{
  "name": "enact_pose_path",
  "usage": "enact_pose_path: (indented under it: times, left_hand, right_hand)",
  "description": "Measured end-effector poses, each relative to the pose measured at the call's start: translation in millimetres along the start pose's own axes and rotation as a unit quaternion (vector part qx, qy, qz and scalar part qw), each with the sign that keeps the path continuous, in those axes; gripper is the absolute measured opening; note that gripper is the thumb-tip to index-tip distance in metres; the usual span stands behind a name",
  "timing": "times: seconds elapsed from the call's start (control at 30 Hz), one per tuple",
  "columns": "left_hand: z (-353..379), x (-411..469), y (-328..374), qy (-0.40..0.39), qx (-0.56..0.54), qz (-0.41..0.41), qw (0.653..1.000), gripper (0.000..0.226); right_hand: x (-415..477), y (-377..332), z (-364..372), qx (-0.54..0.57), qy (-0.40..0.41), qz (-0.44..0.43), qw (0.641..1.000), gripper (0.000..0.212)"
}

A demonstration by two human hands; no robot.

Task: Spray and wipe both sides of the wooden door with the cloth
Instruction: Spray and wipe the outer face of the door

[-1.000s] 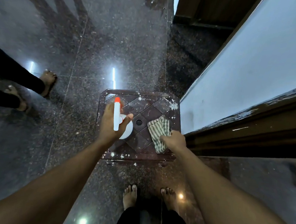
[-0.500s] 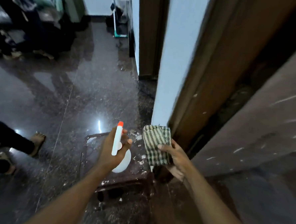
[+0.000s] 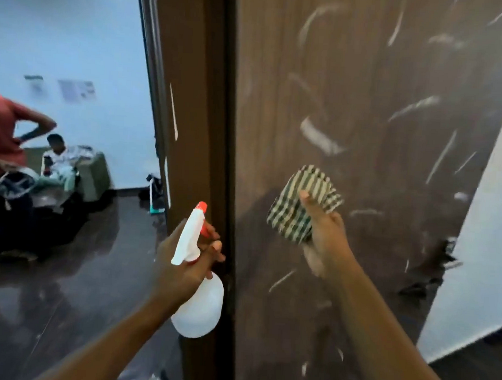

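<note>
Now that sprayer [image 3: 198, 307] and cloth [image 3: 297, 210] have reached the door [image 3: 366, 108], left fingers [image 3: 215, 246] grip one, right fingers [image 3: 307, 202] clasp the other; wiping seemingly unstarted.

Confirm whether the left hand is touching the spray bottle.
Touching. Head view: the left hand grips the spray bottle at its neck, fingers curled around it.

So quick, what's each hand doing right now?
Left hand: grips the white spray bottle.
Right hand: holds the striped cloth in front of the wooden door.
</note>
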State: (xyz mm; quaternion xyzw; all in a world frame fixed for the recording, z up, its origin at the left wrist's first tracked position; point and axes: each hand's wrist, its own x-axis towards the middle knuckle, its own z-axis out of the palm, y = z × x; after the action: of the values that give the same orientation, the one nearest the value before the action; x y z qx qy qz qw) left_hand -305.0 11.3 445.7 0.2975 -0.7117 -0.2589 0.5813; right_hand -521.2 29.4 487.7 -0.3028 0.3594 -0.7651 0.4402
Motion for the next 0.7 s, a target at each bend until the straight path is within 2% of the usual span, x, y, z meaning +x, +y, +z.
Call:
enact_pose_path:
  times: [0.1, 0.17, 0.27, 0.33, 0.43, 0.47, 0.57, 0.7]
  left_hand:
    - [10, 52, 56, 0.009, 0.014, 0.058, 0.998, 0.043]
    - [17, 85, 92, 0.028, 0.028, 0.091, 0.995, 0.044]
    - [27, 127, 135, 0.053, 0.057, 0.114, 0.99, 0.028]
    - [34, 157, 162, 0.074, 0.068, 0.123, 0.987, 0.024]
    - [44, 200, 212, 0.095, 0.088, 0.169, 0.977, 0.038]
    - [51, 210, 221, 0.101, 0.116, 0.174, 0.973, 0.031]
    - [66, 239, 251, 0.133, 0.161, 0.183, 0.961, 0.01]
    - [99, 275, 283, 0.173, 0.164, 0.181, 0.954, 0.018]
  right_hand:
    - [38, -70, 21, -0.033, -0.002, -0.092, 0.995, 0.016]
    - [56, -115, 34, -0.051, 0.011, -0.129, 0.99, 0.026]
    - [81, -164, 50, -0.054, 0.042, -0.147, 0.987, 0.038]
    - [97, -199, 60, -0.099, 0.061, -0.198, 0.973, 0.042]
    - [121, -255, 71, -0.127, 0.085, -0.274, 0.95, 0.038]
    - [128, -270, 72, -0.15, 0.087, -0.294, 0.94, 0.038]
    - [159, -308, 69, -0.171, 0.074, -0.342, 0.921, 0.039]
    - [202, -353, 59, -0.175, 0.0, -0.372, 0.911, 0.036]
